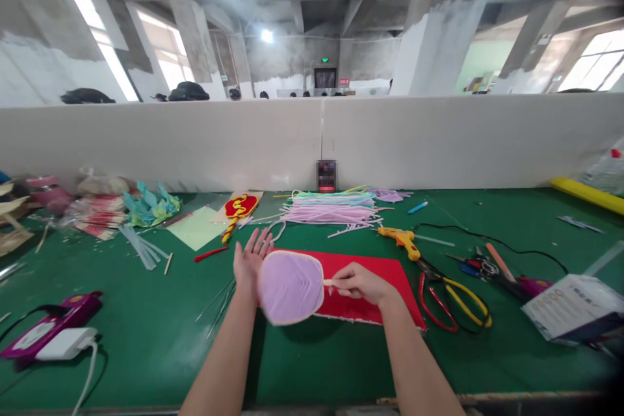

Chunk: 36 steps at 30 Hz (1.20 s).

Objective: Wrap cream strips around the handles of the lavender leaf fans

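A lilac hand fan (291,287) with a pale rim is held over the table in front of me. My right hand (358,283) pinches its short, light handle between thumb and fingers. At the fan's left edge, my left hand (249,263) is open, palm up, with its fingers spread. Whether that palm touches the fan I cannot tell. Under the fan and my right hand lies a red board (375,273). Beyond my left hand rests a red and yellow fan (240,208) with a striped handle.
Pastel pipe cleaners (331,208) are heaped at the back. To the right lie an orange glue gun (400,240), red-and-yellow-handled pliers (451,299) and a white box (570,309). A purple power strip (58,325) with a white charger sits at left. A white partition (195,143) borders the green table.
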Each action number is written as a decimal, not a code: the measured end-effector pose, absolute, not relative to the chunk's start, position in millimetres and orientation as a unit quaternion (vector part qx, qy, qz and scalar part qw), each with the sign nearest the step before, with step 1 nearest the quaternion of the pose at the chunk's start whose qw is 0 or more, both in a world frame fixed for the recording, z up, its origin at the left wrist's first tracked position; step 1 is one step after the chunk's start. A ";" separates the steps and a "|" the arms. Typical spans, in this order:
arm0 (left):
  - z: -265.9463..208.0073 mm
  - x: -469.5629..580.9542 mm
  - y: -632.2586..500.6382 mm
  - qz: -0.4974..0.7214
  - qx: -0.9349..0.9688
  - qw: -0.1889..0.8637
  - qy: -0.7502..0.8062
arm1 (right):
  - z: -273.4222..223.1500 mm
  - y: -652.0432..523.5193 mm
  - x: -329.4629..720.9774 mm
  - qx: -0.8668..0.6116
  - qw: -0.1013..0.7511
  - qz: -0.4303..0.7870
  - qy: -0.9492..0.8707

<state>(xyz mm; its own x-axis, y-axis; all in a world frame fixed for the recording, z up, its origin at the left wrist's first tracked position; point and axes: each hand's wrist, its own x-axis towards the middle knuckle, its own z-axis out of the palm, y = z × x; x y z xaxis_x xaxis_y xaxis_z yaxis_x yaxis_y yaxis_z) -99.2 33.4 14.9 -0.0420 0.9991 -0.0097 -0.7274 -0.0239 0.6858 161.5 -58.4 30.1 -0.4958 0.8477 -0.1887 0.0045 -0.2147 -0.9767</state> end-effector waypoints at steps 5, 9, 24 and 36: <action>3.5 -81.9 33.2 0.645 0.328 0.595 0.349 | 29.6 -52.4 160.1 -0.380 0.496 0.641 -0.445; -7.2 -66.1 23.7 0.557 0.519 0.502 0.410 | 32.7 -52.9 161.5 -0.446 0.534 0.583 -0.420; -15.7 -56.3 13.7 0.472 0.655 0.384 0.448 | 31.2 -106.0 126.0 -0.768 0.254 0.202 -0.552; -31.4 -55.6 18.5 0.467 0.711 0.262 0.455 | -10.5 -71.1 159.2 -0.760 0.094 0.063 -0.639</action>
